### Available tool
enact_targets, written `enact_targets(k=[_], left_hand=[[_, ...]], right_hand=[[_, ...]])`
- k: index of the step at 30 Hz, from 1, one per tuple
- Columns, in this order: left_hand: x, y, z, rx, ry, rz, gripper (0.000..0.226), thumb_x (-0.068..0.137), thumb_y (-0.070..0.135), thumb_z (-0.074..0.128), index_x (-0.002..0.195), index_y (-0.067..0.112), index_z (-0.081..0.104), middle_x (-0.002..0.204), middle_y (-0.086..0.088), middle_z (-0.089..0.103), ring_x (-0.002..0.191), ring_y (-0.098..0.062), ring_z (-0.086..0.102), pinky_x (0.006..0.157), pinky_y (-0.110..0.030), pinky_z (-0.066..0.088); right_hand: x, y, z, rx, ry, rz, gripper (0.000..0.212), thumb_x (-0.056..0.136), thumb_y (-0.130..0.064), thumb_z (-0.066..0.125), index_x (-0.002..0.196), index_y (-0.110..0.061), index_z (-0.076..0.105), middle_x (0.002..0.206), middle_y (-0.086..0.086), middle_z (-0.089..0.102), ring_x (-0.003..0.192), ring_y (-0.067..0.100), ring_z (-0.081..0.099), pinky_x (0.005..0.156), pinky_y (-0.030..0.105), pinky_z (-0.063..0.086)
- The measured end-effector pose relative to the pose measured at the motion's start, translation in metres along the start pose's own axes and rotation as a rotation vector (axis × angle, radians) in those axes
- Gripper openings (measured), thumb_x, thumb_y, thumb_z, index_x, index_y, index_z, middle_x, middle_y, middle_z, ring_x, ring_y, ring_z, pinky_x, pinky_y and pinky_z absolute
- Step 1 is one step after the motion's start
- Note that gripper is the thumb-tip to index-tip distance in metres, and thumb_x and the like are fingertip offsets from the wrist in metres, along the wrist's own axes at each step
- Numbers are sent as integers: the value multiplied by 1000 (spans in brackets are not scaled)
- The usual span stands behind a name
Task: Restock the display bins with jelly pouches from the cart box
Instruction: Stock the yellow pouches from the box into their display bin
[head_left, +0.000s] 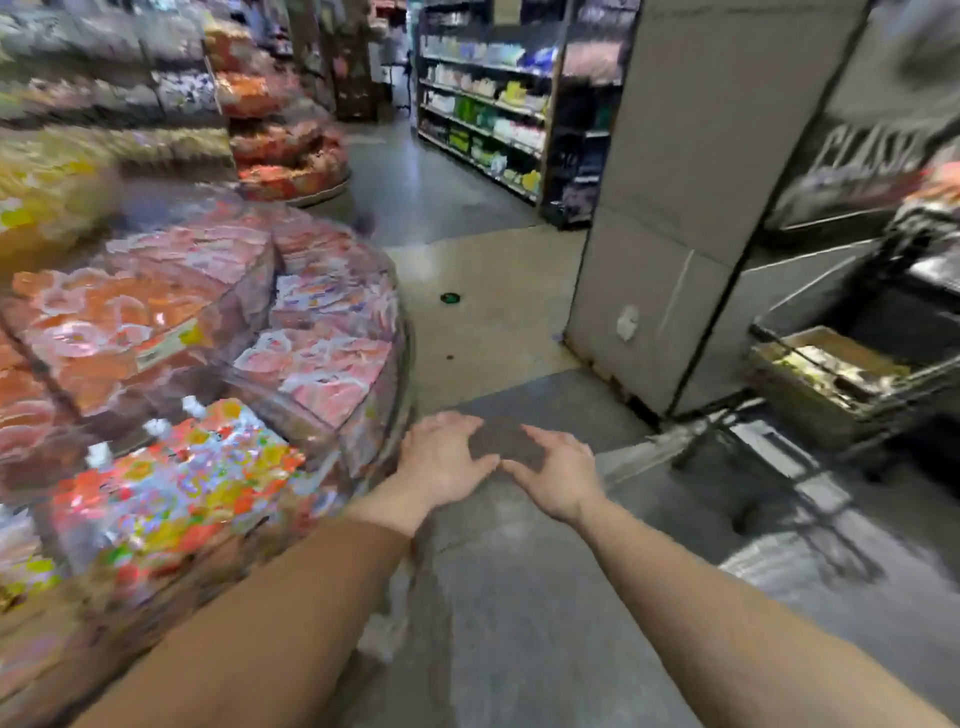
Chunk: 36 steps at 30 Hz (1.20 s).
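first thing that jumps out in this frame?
The two bare hands, left hand and right hand, meet low at centre over the grey floor, holding no pouch that I can make out. At left, the round display bins are heaped with pink, orange and multicoloured pouches. At far right, the cart carries an open cardboard box.

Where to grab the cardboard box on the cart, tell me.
Take the cardboard box by its two short end walls, a hand on each, coming from above. It sits open-topped and tilted in the cart, whose frame appears to crowd its long sides. Both the left hand and right hand are empty.
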<state>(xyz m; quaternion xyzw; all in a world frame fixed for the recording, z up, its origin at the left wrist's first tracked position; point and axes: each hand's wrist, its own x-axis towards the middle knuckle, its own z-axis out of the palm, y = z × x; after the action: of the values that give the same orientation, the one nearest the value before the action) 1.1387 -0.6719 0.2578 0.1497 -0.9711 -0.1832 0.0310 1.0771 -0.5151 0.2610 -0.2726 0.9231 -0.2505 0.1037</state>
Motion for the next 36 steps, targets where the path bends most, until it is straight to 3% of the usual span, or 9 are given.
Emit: enact_targets(k=[7,16,21,27,31,36], left_hand=[[107,193,81,9,-133,232,66,85,59,56,141,25,45,147,-3,44,138,-22,35,115,-35,26],[233,311,160,3,-302,348,63,88,54,56,143,27,40,147,-3,40,138,-27,31,115,-38,24],[346,369,192,22,-377,441,65,88,56,55,144,26,40,147,-3,41,137,-26,33,114,-38,28],[481,458,205,29,-391,559,61,85,53,59,138,25,47,139,-3,50,131,-24,42,111,-35,33],[540,519,235,43,-443,634,66,82,58,60,139,27,46,141,0,49,132,-22,41,111,-38,34],[600,590,288,67,-481,654,64,86,53,59,142,26,43,142,-1,47,132,-24,40,112,-37,32]], right_hand=[[-2,189,-107,90,118,292,62,88,-51,60,142,-25,45,144,3,49,134,21,41,107,27,30],[56,335,-158,177,183,520,64,85,-55,60,142,-31,43,144,1,48,134,27,40,107,43,41],[133,409,-204,211,223,632,63,85,-54,62,141,-32,43,139,2,50,122,27,51,102,41,45],[216,486,-276,289,307,732,57,88,-41,65,139,-21,49,136,-1,57,122,19,55,100,29,43],[241,539,-303,324,331,807,57,89,-39,63,140,-20,47,137,0,56,121,20,54,98,29,43],[281,632,-341,380,413,843,48,89,-33,63,136,-27,51,128,-2,61,98,15,61,83,26,46]])
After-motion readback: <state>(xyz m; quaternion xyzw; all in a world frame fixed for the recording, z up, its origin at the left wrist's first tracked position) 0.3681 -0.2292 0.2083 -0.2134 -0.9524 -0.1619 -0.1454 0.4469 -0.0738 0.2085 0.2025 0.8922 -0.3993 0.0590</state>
